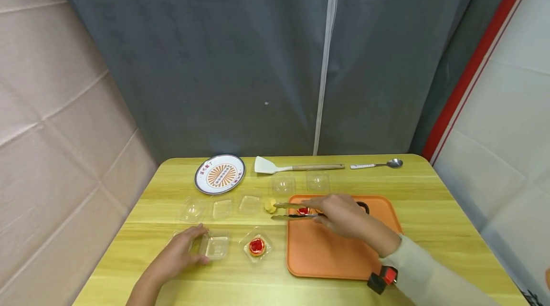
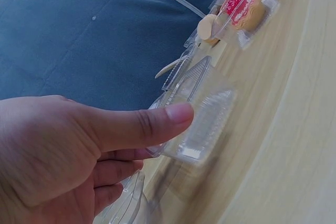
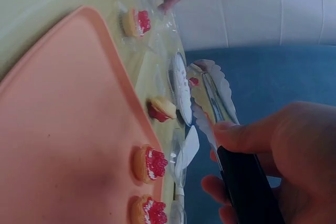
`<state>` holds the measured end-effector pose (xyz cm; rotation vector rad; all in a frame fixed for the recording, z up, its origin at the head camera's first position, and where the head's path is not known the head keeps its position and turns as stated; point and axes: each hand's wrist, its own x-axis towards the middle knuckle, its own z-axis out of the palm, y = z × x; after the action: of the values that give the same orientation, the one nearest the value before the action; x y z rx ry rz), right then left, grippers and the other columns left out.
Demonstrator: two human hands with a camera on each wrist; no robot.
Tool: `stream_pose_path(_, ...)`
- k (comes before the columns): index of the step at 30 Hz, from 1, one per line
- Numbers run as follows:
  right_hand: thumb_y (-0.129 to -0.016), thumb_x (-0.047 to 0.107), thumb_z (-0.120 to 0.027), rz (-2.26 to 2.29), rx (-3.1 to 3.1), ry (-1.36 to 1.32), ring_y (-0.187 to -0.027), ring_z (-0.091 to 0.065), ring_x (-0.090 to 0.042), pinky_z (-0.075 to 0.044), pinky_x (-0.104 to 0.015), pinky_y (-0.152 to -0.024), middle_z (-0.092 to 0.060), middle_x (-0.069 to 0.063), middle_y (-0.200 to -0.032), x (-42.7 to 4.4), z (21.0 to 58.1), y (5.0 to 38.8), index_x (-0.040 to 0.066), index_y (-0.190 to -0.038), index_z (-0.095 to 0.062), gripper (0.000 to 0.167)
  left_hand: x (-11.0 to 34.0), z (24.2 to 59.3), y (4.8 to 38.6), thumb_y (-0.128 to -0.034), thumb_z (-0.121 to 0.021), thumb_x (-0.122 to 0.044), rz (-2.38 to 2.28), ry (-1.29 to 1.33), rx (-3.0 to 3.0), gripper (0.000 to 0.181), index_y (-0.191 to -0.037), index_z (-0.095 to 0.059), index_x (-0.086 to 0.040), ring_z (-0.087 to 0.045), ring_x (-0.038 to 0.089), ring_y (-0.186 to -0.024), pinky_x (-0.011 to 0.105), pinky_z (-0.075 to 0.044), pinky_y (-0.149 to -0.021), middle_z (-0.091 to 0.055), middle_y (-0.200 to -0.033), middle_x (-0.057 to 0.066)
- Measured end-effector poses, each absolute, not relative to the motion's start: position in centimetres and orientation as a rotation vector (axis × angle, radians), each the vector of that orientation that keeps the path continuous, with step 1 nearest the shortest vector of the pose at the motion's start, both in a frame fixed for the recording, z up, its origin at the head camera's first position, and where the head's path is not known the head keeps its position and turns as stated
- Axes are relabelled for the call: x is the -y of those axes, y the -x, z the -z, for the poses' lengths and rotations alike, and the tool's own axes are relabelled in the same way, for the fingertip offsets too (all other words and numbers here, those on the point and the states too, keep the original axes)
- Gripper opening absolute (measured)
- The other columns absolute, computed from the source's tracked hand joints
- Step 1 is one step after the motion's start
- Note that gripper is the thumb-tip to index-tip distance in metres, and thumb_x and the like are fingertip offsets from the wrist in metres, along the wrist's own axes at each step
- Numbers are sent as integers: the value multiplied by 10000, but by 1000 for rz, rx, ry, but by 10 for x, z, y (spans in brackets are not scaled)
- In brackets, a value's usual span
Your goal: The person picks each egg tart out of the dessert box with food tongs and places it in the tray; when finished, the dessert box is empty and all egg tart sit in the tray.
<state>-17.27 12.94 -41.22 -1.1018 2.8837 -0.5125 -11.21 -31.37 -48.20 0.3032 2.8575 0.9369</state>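
Observation:
My left hand (image 1: 182, 251) pinches a clear plastic box (image 1: 216, 247) at its left side, thumb on the near wall in the left wrist view. The right hand (image 1: 341, 215) grips metal tongs (image 3: 214, 98) by their black handle (image 3: 247, 192), and their arms stand apart. Near the tong tips, a tart (image 1: 270, 205) lies tipped over beside the orange tray (image 1: 331, 258), its red topping towards the tray in the right wrist view. Red-topped tarts (image 3: 150, 163) sit on the tray's far part, partly hidden by the right hand in the head view. Another tart (image 1: 257, 246) sits in a clear container.
Several clear plastic pieces (image 1: 222, 208) lie across the table's middle and back. Along the far edge are a patterned plate (image 1: 220, 174), a white spatula (image 1: 266, 166) with a wooden handle, and a spoon (image 1: 394, 163). A grey curtain (image 1: 240, 58) hangs behind.

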Motion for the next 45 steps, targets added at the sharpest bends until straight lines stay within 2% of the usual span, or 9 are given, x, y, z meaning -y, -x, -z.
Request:
stream_pose_path(5,-933,165,-768,439,-2947,1120,-559,-495,-60,-317,-221,-456,-775,12,-1045,-123,420,177,223,-1429,-637,516,313,482,112,-725,-923,-268,-933,-288,-2855,750,-1368,-628,-19,-425,521,-1404,669,-333,-1159,-482,-1522,278)
stream_pose_path(11,-930,212,-788,469,-2970,1004,-687,-614,-126,-426,-266,-511,-710,-63,-1311,-112,424,187,128,-1443,-614,549,313,482,112,-726,-923,-275,-928,-289,-2859,759,-1374,-622,-19,-431,515,-1402,661,-341,-1158,-483,-1523,274)
stream_pose_path(16,-959,249,-756,438,-2932,925,-915,-697,-212,-522,-361,-621,-731,-64,-1256,-101,427,198,136,-1440,-618,512,313,482,112,-732,-920,-259,-924,-294,-2861,758,-1380,-616,-12,-434,520,-1397,662,-346,-1155,-480,-1523,279)
stream_pose_path(19,-971,247,-740,427,-2902,884,-778,-645,-181,-464,-357,-594,-754,-63,-1104,-95,429,204,123,-1442,-613,503,313,481,112,-736,-918,-250,-920,-301,-2868,755,-1382,-612,-6,-437,523,-1393,663,-346,-1154,-481,-1520,283)
stream_pose_path(22,-982,243,-727,412,-2879,854,-552,-419,-125,-328,-327,-517,-685,-30,-777,-90,432,208,116,-1450,-605,500,313,481,112,-735,-919,-244,-915,-305,-2874,755,-1380,-612,-2,-440,526,-1389,665,-347,-1152,-483,-1517,286)
stream_pose_path(27,-993,221,-712,385,-2888,846,-482,-243,-112,-216,-301,-479,-476,21,-514,-84,436,212,140,-1438,-624,461,313,482,111,-733,-920,-249,-926,-292,-2864,757,-1381,-614,-7,-432,531,-1393,671,-341,-1153,-478,-1522,286)
stream_pose_path(32,-989,182,-709,413,-2911,864,-481,-241,-121,-210,-298,-471,-474,12,-499,-82,438,212,165,-1392,-670,405,313,482,111,-727,-921,-271,-936,-278,-2846,767,-1383,-615,-18,-420,534,-1401,682,-334,-1152,-466,-1532,283)
stream_pose_path(41,-990,189,-708,422,-2958,925,-489,-352,-101,-274,-288,-486,-658,57,-686,-86,444,209,184,-1338,-710,349,313,482,110,-730,-919,-269,-940,-281,-2847,770,-1387,-610,-16,-418,532,-1404,682,-328,-1155,-463,-1534,284)
stream_pose_path(45,-983,165,-712,475,-2981,913,-539,-419,-87,-338,-280,-507,-766,2,-880,-89,442,207,197,-1314,-726,333,313,483,111,-736,-917,-261,-936,-310,-2867,757,-1381,-611,-12,-436,525,-1394,669,-338,-1154,-477,-1520,289)
